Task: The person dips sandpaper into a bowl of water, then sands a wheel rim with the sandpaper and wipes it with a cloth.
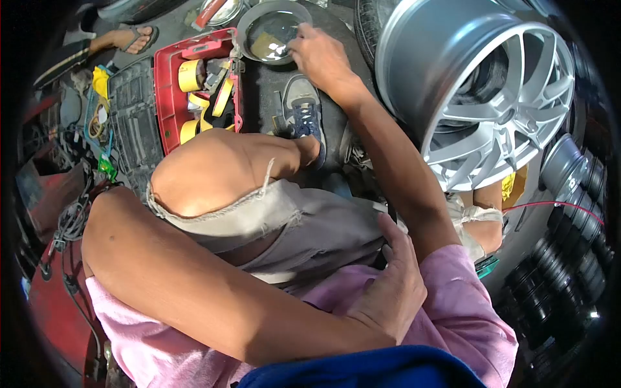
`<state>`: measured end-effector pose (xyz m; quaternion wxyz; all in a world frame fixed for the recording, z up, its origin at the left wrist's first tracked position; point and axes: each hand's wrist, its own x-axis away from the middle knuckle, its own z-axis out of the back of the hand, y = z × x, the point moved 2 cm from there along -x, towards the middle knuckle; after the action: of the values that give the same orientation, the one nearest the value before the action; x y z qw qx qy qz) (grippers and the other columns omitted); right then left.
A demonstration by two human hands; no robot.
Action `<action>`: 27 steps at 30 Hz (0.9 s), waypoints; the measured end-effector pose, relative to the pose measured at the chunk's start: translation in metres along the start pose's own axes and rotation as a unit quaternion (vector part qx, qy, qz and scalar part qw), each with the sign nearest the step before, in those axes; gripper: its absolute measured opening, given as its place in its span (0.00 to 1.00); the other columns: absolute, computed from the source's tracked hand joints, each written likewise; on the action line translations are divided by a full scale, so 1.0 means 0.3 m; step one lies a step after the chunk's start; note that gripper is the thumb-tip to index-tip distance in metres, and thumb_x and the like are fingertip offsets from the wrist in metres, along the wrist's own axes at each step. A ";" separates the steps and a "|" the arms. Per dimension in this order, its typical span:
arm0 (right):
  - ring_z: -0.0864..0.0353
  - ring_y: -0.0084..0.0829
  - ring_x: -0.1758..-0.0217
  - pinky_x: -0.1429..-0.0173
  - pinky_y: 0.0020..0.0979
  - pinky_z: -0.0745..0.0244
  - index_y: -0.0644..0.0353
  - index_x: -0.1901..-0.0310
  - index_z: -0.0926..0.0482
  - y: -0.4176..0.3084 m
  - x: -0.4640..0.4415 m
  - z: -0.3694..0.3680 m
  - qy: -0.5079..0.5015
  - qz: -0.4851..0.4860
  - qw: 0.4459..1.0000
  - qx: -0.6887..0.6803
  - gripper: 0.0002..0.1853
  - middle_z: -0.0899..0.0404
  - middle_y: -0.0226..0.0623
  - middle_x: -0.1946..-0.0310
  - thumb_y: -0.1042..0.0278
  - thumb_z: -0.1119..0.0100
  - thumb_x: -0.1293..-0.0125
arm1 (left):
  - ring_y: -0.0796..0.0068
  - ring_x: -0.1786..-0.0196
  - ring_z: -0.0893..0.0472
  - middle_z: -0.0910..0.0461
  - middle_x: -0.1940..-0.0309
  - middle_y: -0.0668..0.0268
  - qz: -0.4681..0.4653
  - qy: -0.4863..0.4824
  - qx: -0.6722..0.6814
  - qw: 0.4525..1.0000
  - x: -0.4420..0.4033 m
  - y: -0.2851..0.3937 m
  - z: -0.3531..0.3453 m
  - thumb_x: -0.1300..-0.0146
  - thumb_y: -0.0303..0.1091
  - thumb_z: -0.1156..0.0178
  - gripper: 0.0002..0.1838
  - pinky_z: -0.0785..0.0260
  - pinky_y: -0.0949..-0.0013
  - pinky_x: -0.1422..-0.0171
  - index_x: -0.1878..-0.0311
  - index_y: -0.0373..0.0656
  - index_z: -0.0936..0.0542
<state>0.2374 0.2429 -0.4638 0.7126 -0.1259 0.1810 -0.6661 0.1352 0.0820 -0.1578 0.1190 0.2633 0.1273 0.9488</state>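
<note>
My right hand (318, 59) reaches over the right rim of a grey bowl (242, 39) of water. Its fingers are bent together at the rim, and I cannot make out what they hold, if anything. A yellowish-brown flat piece (264, 48) lies in the water. Near my lap, my left hand (396, 281) is turned edge-on with its fingers curled inward. A small pale tip (380, 207) shows by its fingertips; the rest is hidden. To the right of my right arm stands a silver alloy wheel (420, 71), its spoked face turned right.
A red toolbox (160, 97) with yellow tape rolls (189, 76) lies open left of my shoe (303, 107). Dark wheel rims (550, 271) stack at the right, near a red hose (556, 203). Another person's foot (134, 40) is at the upper left. Cables (72, 223) hang at the left.
</note>
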 end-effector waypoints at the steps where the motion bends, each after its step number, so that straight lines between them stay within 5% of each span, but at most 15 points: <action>1: 0.16 0.46 0.46 0.41 0.47 0.18 0.56 0.54 0.10 0.001 0.008 -0.004 0.004 -0.005 1.000 0.000 0.09 0.19 0.41 0.50 0.65 0.34 0.31 | 0.42 0.38 0.19 0.15 0.45 0.42 0.058 0.000 -0.041 0.997 -0.011 0.006 -0.003 0.27 0.43 0.51 0.27 0.36 0.33 0.27 0.41 0.31 0.14; 4: 0.16 0.46 0.45 0.42 0.47 0.17 0.57 0.54 0.10 0.010 0.014 -0.007 0.009 0.051 0.998 0.024 0.10 0.22 0.40 0.46 0.65 0.33 0.32 | 0.43 0.38 0.19 0.15 0.46 0.42 0.072 0.001 -0.015 0.997 -0.025 0.014 -0.005 0.28 0.43 0.50 0.26 0.36 0.36 0.26 0.45 0.30 0.12; 9: 0.16 0.49 0.45 0.42 0.50 0.17 0.58 0.51 0.11 -0.014 0.018 0.070 0.113 -0.038 0.990 -0.071 0.11 0.20 0.44 0.47 0.64 0.34 0.31 | 0.42 0.37 0.19 0.15 0.47 0.41 0.075 -0.011 0.034 0.997 -0.029 -0.028 -0.003 0.29 0.42 0.48 0.25 0.36 0.41 0.25 0.45 0.30 0.12; 11: 0.15 0.55 0.45 0.41 0.53 0.19 0.60 0.51 0.12 0.017 0.045 0.045 -0.021 -0.075 0.994 -0.077 0.13 0.17 0.50 0.49 0.62 0.35 0.30 | 0.46 0.39 0.18 0.14 0.49 0.45 0.081 -0.019 -0.020 0.996 -0.035 -0.041 -0.028 0.31 0.40 0.44 0.22 0.34 0.43 0.28 0.48 0.32 0.11; 15: 0.13 0.60 0.49 0.42 0.55 0.17 0.64 0.48 0.16 -0.054 0.112 0.292 0.110 -0.046 0.980 -0.158 0.15 0.15 0.57 0.54 0.64 0.41 0.29 | 0.61 0.48 0.16 0.13 0.58 0.58 0.082 -0.100 -0.051 0.990 -0.056 -0.106 -0.055 0.35 0.37 0.40 0.14 0.28 0.65 0.40 0.59 0.40 0.10; 17: 0.13 0.59 0.48 0.44 0.54 0.18 0.65 0.46 0.18 -0.094 0.185 0.458 0.124 -0.049 0.971 -0.200 0.17 0.15 0.58 0.55 0.64 0.41 0.30 | 0.63 0.52 0.15 0.12 0.61 0.59 -0.016 -0.042 -0.061 0.997 -0.047 -0.179 -0.120 0.37 0.34 0.39 0.12 0.25 0.67 0.45 0.61 0.40 0.10; 18: 0.13 0.55 0.52 0.47 0.51 0.19 0.65 0.45 0.19 -0.101 0.228 0.529 0.087 -0.057 0.956 -0.273 0.17 0.15 0.56 0.57 0.62 0.41 0.29 | 0.63 0.54 0.14 0.12 0.62 0.59 -0.061 -0.060 -0.041 0.995 -0.081 -0.215 -0.162 0.38 0.33 0.39 0.10 0.23 0.65 0.47 0.61 0.39 0.11; 20: 0.12 0.50 0.56 0.51 0.48 0.19 0.65 0.45 0.20 -0.111 0.336 0.649 0.061 -0.061 0.935 -0.345 0.18 0.15 0.54 0.60 0.61 0.40 0.29 | 0.50 0.44 0.12 0.11 0.56 0.49 0.128 -0.184 0.114 0.968 -0.215 -0.243 -0.219 0.36 0.31 0.38 0.11 0.20 0.55 0.39 0.58 0.33 0.12; 22: 0.18 0.33 0.64 0.57 0.37 0.23 0.64 0.41 0.22 -0.102 0.468 0.747 0.023 -0.111 0.905 -0.410 0.19 0.20 0.40 0.65 0.62 0.37 0.28 | 0.47 0.42 0.13 0.12 0.53 0.46 0.090 -0.169 0.103 0.976 -0.291 -0.288 -0.344 0.35 0.34 0.36 0.13 0.19 0.50 0.41 0.55 0.35 0.11; 27: 0.27 0.18 0.63 0.59 0.24 0.30 0.60 0.36 0.25 -0.036 0.856 0.893 0.036 -0.186 0.841 -0.507 0.21 0.28 0.26 0.63 0.69 0.34 0.29 | 0.53 0.42 0.12 0.11 0.47 0.51 0.091 -0.177 0.100 0.975 -0.534 -0.318 -0.549 0.38 0.36 0.33 0.19 0.18 0.53 0.41 0.45 0.41 0.12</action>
<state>0.3536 -0.0300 -0.2406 0.4053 -0.4767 0.4917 -0.6056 0.1964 0.0953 -0.3986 0.0264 0.4485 0.1737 0.8764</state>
